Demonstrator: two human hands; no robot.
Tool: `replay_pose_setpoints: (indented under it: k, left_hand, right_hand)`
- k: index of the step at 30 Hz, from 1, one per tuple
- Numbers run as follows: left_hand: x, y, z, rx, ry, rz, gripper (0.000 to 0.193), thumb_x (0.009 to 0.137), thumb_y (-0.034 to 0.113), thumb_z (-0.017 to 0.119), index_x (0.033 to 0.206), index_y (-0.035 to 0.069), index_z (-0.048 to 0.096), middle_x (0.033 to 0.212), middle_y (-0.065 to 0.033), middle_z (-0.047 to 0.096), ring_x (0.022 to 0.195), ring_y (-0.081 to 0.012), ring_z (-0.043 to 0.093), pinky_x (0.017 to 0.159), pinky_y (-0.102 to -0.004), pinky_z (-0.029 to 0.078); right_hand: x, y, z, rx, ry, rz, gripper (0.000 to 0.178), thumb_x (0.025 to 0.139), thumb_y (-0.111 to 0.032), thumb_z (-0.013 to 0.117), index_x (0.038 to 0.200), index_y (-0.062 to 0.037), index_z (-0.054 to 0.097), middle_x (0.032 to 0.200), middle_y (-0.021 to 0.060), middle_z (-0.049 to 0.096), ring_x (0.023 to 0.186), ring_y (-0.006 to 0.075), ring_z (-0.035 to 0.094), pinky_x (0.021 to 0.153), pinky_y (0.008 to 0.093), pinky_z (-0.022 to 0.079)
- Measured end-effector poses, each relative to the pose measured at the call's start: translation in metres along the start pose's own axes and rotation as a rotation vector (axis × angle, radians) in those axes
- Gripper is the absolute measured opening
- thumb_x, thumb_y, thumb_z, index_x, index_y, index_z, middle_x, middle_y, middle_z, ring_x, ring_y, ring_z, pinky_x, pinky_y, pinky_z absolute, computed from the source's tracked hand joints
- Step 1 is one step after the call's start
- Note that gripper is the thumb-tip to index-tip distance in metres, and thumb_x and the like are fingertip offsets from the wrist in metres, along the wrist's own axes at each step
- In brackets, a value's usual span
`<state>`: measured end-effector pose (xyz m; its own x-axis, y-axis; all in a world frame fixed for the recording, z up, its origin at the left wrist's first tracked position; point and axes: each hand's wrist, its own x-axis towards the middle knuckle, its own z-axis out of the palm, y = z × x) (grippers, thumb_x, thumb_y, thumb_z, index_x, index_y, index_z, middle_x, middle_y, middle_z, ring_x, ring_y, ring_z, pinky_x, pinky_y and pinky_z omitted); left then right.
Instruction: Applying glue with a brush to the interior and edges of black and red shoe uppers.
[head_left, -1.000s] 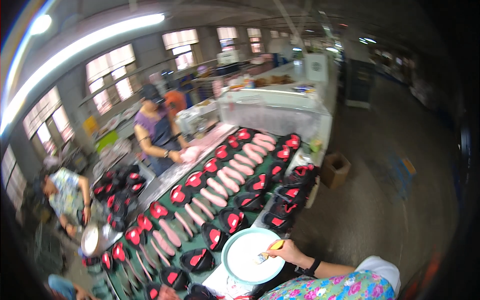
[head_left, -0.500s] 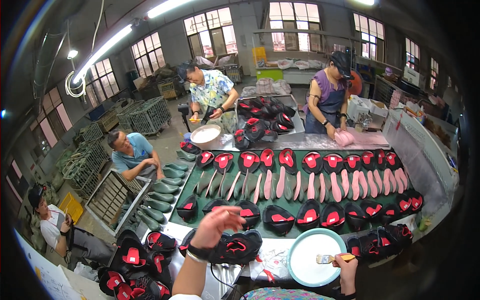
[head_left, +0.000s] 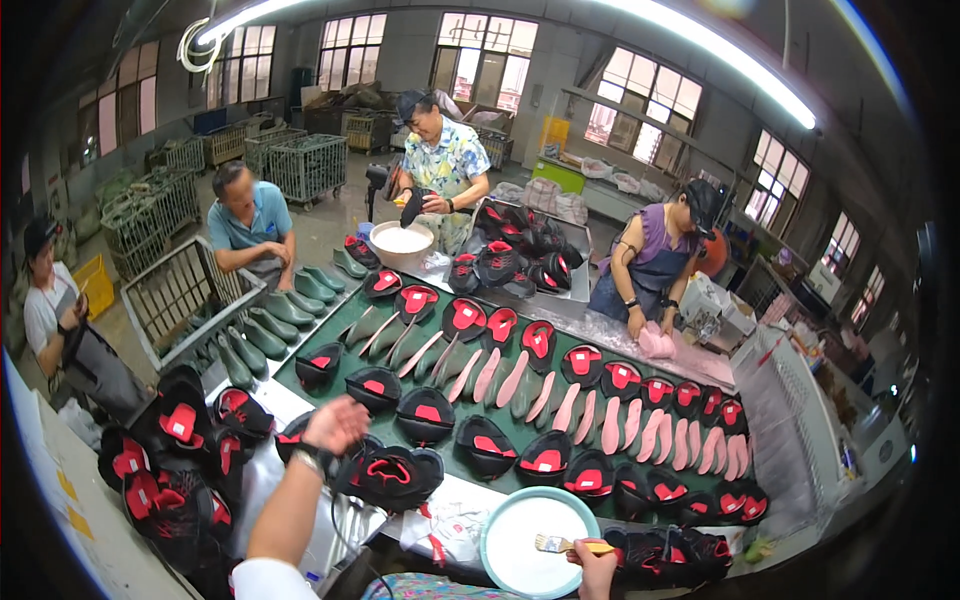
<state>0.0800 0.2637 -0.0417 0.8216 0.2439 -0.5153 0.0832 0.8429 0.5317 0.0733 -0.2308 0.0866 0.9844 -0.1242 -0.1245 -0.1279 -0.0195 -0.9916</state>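
Right hand (head_left: 594,570) gripping yellow-handled brush (head_left: 556,545) over white liquid (head_left: 525,567) in pale-blue basin (head_left: 487,545), lower centre. Left hand (head_left: 336,424) empty, fingers loosely extended, near black-and-red shoe uppers (head_left: 395,477).

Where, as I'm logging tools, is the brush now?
In the head view, low and right of centre: the brush is in the right hand, bristle end over the pale-blue basin.
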Motion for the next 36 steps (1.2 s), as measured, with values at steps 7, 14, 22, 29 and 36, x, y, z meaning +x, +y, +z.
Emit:
replay_pose_setpoints:
  k: [7, 14, 22, 29, 36]
  left_hand:
    - [0.002, 0.072, 0.099, -0.075, -0.127, 0.512, 0.047, 0.093, 0.021, 0.048, 0.136, 0.007, 0.034, 0.125, -0.0150, 0.053, 0.101, -0.0273, 0.059, 0.083, -0.0426, 0.051]
    - [-0.114, 0.032, 0.202, 0.394, -0.669, 0.454, 0.037, 0.097, 0.024, 0.044, 0.124, 0.001, 0.052, 0.104, -0.0128, 0.066, 0.086, -0.0175, 0.063, 0.079, -0.0308, 0.050]
    - [-0.109, -0.055, 0.173, 0.725, -0.769, -0.009, 0.036, 0.100, 0.028, 0.044, 0.125, 0.004, 0.054, 0.105, -0.0081, 0.065, 0.088, -0.0118, 0.061, 0.075, -0.0251, 0.049]
    - [-0.106, -0.112, 0.136, 0.789, -0.818, -0.220, 0.038, 0.101, 0.026, 0.042, 0.128, 0.001, 0.051, 0.109, -0.0094, 0.063, 0.090, -0.0143, 0.060, 0.076, -0.0271, 0.050]
    - [-0.125, -0.159, 0.113, 0.678, -0.721, -0.384, 0.041, 0.100, 0.028, 0.044, 0.128, -0.001, 0.050, 0.106, -0.0110, 0.062, 0.089, -0.0150, 0.060, 0.076, -0.0289, 0.052]
  right_hand:
    - [-0.011, -0.005, 0.008, -0.042, 0.003, -0.065, 0.007, 0.082, -0.003, 0.067, 0.085, 0.0013, 0.062, 0.072, 0.0049, 0.063, 0.062, 0.0121, 0.058, 0.058, 0.0247, 0.048]
    - [-0.008, 0.000, -0.002, -0.143, 0.063, -0.054, 0.011, 0.079, 0.000, 0.069, 0.087, 0.0018, 0.062, 0.074, 0.0053, 0.063, 0.064, 0.0124, 0.059, 0.060, 0.0248, 0.049]
    - [-0.012, 0.003, 0.001, -0.181, 0.112, -0.062, 0.014, 0.077, 0.001, 0.070, 0.088, 0.0014, 0.062, 0.074, 0.0052, 0.063, 0.065, 0.0123, 0.059, 0.061, 0.0250, 0.050]
    - [-0.019, -0.015, 0.012, -0.084, 0.103, 0.023, 0.013, 0.079, -0.002, 0.069, 0.089, 0.0035, 0.063, 0.076, 0.0052, 0.064, 0.069, 0.0118, 0.059, 0.064, 0.0245, 0.048]
    - [-0.017, 0.003, 0.006, -0.052, 0.056, -0.004, 0.009, 0.080, -0.002, 0.068, 0.073, 0.0035, 0.065, 0.070, 0.0050, 0.064, 0.064, 0.0120, 0.057, 0.061, 0.0266, 0.045]
